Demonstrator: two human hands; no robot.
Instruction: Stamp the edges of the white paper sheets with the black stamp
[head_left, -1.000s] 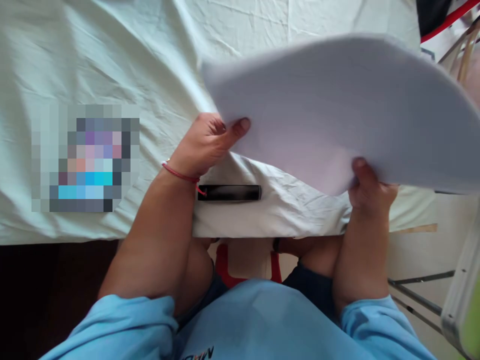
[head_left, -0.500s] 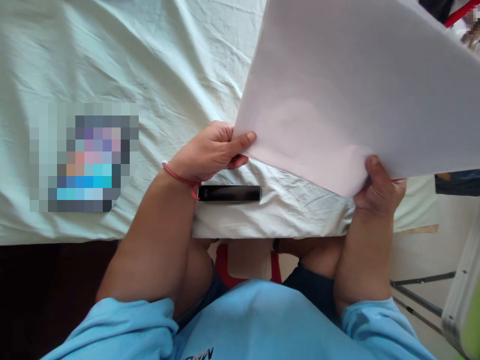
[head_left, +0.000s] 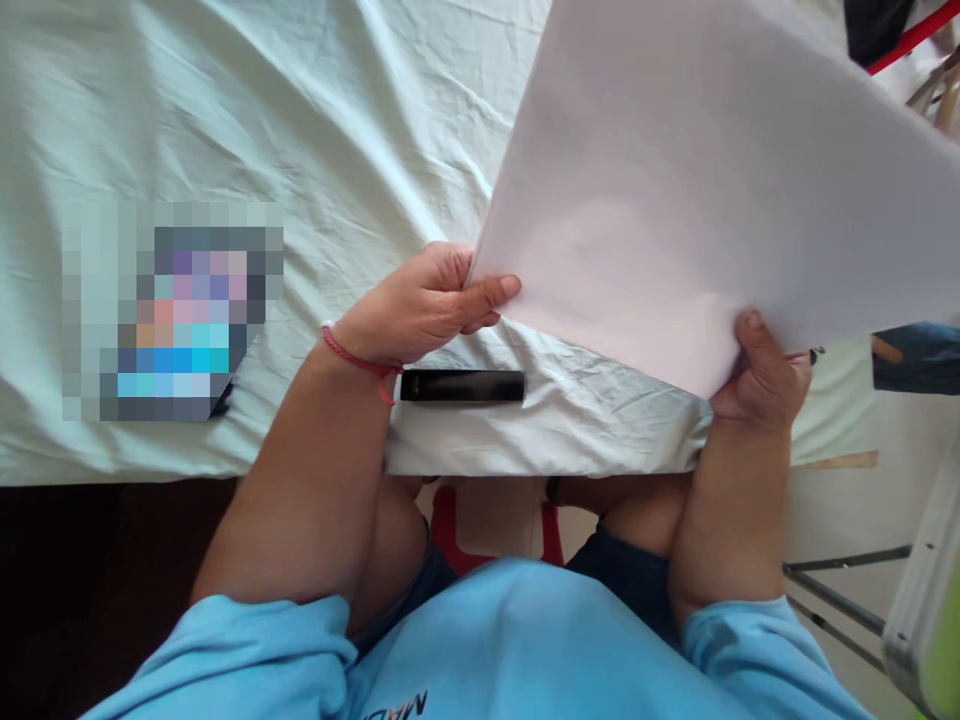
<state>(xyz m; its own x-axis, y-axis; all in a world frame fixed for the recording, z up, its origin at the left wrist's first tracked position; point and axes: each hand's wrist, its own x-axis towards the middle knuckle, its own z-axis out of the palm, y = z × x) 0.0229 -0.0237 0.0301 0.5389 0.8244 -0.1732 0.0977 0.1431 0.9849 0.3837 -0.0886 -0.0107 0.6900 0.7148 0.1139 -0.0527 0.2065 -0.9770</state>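
Holding white paper [head_left: 675, 200] aloft in the upper right of the frame, above the cloth-covered counter [head_left: 262, 80], leaving the number of sheets unclear. Pinching the lower left corner with the left hand [head_left: 431, 300], thumb on the upper face, fingers partly hidden beneath; gripping the lower edge with the right hand [head_left: 761, 375], thumb likewise uppermost. Probably handling as light, thin and flexible, creasing easily under hard pressure; bowing near the right thumb, hence best being held lightly at two well-separated places along the lower edge. Pointing its left edge from the left thumb toward the top of the frame, leaning rightward; probably running its long axis crosswise, without certainty, the top and right parts extending out of frame. Showing just below the left hand a slim black object [head_left: 463, 386], possibly a stapler, lying lengthwise across the frame.
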